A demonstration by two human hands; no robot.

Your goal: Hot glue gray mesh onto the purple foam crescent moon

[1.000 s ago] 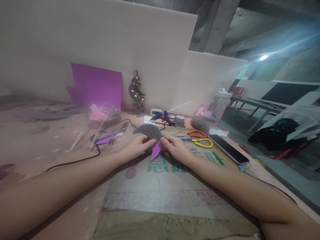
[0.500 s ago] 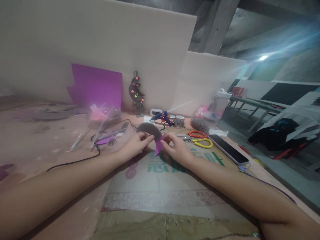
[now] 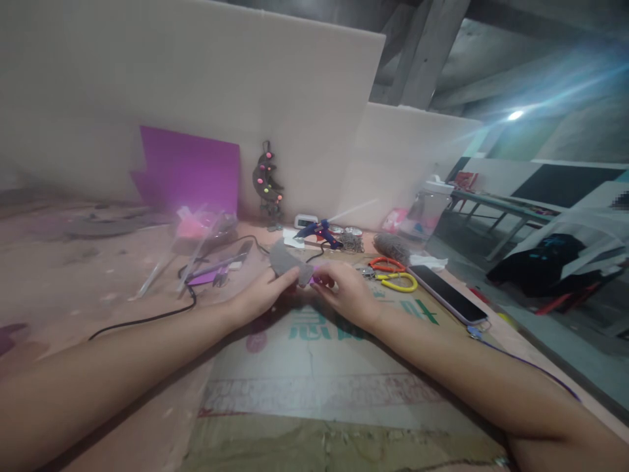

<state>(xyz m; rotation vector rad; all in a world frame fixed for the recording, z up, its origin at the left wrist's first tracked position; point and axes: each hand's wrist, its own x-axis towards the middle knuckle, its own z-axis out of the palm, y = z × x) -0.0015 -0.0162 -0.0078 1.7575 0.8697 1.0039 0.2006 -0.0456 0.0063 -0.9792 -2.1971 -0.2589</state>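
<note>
A grey crescent-shaped piece (image 3: 284, 259) is held up over the cardboard, its flat face towards me. My left hand (image 3: 265, 293) grips its lower edge, thumb in front and fingers behind. At the crescent's right tip, my right hand (image 3: 346, 288) pinches a purple strip (image 3: 313, 280), of which only a small bit shows. Behind the crescent lies a blue hot glue gun (image 3: 320, 232) with a clear glue stick in its back. Orange-handled pliers (image 3: 387, 264) and yellow-handled pliers (image 3: 400, 282) lie beyond my right hand.
Printed cardboard (image 3: 314, 354) covers the table under my forearms. A phone (image 3: 449, 295) lies at right, near the table edge. A decorated crescent hanging (image 3: 268, 177) and a purple sheet (image 3: 191, 167) stand against the back board. A black cable (image 3: 147, 320) runs at left.
The crescent has turned from its dark edge to its flat grey face. Most of the purple strip, which hung down before, is now out of sight at the right fingers.
</note>
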